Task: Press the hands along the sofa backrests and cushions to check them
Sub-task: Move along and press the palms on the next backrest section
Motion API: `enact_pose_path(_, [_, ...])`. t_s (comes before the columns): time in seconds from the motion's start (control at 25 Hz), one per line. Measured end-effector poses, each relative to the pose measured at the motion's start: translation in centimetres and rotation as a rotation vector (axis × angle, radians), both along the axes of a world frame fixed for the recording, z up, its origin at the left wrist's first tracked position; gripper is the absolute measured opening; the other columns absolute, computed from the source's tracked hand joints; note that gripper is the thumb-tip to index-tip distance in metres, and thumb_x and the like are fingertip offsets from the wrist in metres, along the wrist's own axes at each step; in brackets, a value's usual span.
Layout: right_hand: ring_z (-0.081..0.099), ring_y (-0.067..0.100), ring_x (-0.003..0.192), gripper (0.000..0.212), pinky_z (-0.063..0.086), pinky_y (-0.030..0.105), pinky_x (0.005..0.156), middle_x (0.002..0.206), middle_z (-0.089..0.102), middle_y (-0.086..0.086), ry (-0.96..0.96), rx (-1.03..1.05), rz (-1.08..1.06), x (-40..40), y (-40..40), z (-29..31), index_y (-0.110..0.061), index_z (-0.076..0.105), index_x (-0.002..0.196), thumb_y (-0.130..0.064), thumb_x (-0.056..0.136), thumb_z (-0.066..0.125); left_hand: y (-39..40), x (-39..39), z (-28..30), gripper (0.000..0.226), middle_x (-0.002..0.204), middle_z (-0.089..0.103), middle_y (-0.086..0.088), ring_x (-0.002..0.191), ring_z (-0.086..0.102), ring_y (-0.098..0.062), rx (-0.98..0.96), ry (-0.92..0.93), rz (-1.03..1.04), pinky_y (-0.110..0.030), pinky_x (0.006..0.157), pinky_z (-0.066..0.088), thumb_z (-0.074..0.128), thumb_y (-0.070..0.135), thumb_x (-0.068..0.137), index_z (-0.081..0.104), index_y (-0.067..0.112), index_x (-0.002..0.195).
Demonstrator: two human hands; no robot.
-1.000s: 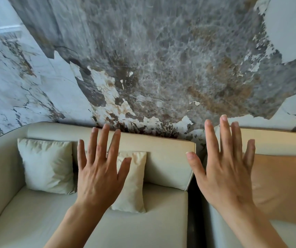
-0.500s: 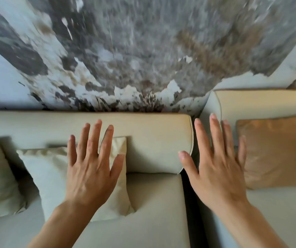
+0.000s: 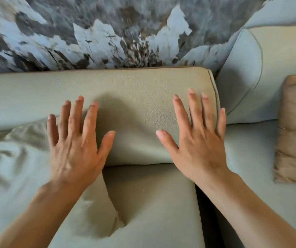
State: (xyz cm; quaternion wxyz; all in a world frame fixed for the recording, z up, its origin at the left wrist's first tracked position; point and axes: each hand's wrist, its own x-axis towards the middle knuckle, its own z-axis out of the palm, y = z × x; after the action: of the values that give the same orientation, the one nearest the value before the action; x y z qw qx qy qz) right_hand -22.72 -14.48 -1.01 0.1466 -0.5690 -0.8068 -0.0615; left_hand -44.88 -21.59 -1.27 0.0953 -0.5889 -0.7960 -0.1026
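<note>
A pale beige leather backrest (image 3: 134, 104) runs across the middle of the view, above a matching seat cushion (image 3: 154, 199). My left hand (image 3: 73, 145) is spread flat, fingers apart, over the backrest's left part and the top edge of a cream throw pillow (image 3: 18, 167). My right hand (image 3: 199, 140) is spread flat near the backrest's right end. Both hands hold nothing. Whether the palms touch the leather is unclear.
A second backrest (image 3: 261, 74) and seat (image 3: 251, 167) lie to the right across a dark gap (image 3: 206, 212). A tan pillow (image 3: 295, 127) leans there. A grey and white marble wall (image 3: 107, 33) rises behind the sofa.
The view has dropped and closed in on the sofa. Both hands have moved forward and now lie over the left backrest; the right hand shifted left, off the gap.
</note>
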Motion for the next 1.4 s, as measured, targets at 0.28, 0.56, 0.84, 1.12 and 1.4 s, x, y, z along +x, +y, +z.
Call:
enact_pose_path(0.28, [0.010, 0.038, 0.147, 0.082, 0.007, 0.065, 0.113, 0.162, 0.014, 0.013, -0.054, 0.108, 0.035, -1.3, 3.8, -4.8, -0.020, 0.008, 0.154, -0.066, 0.090, 0.031, 3.7, -1.9, -4.1, 0.084, 0.162, 0.018, -0.010, 0.148, 0.016, -0.034, 0.112, 0.143, -0.009, -0.055, 0.119, 0.010, 0.032, 0.071, 0.087, 0.013, 0.027, 0.156])
enact_pose_path(0.56, [0.011, 0.038, 0.147, 0.083, 0.007, 0.065, 0.113, 0.161, 0.015, 0.014, -0.036, 0.168, 0.055, -2.0, 6.4, -5.5, -0.021, 0.005, 0.154, -0.067, 0.090, 0.030, 6.0, -3.0, -5.4, 0.084, 0.160, 0.022, -0.010, 0.147, 0.019, -0.035, 0.237, 0.201, -0.016, -0.055, 0.119, 0.011, 0.033, 0.074, 0.088, 0.017, 0.026, 0.155])
enact_pose_path(0.84, [0.008, 0.036, 0.147, 0.080, 0.006, 0.064, 0.114, 0.161, 0.014, 0.013, -0.012, 0.142, 0.095, -3.5, 10.9, -5.3, -0.022, 0.004, 0.153, -0.067, 0.091, 0.024, 9.9, -4.2, -5.5, 0.084, 0.161, 0.020, -0.009, 0.148, 0.017, -0.034, 0.244, 0.196, 0.029, -0.058, 0.118, 0.012, 0.029, 0.075, 0.088, 0.012, 0.028, 0.156])
enact_pose_path(1.12, [0.008, 0.035, 0.148, 0.074, 0.003, 0.062, 0.114, 0.162, 0.013, 0.010, 0.025, 0.148, 0.124, -5.0, 14.9, -5.7, -0.023, 0.009, 0.153, -0.065, 0.093, 0.019, 13.0, -5.2, -5.6, 0.083, 0.161, 0.019, -0.009, 0.148, 0.014, -0.034, 0.245, 0.184, 0.057, -0.057, 0.118, 0.010, 0.027, 0.074, 0.089, 0.014, 0.026, 0.156])
enact_pose_path(1.4, [0.007, 0.034, 0.148, 0.074, 0.001, 0.061, 0.114, 0.162, 0.012, 0.010, 0.023, 0.149, 0.142, -6.3, 18.2, -5.8, -0.023, 0.007, 0.153, -0.065, 0.093, 0.019, 15.7, -6.1, -5.6, 0.083, 0.161, 0.020, -0.009, 0.148, 0.014, -0.034, 0.239, 0.159, 0.076, -0.057, 0.118, 0.008, 0.027, 0.074, 0.089, 0.018, 0.024, 0.155])
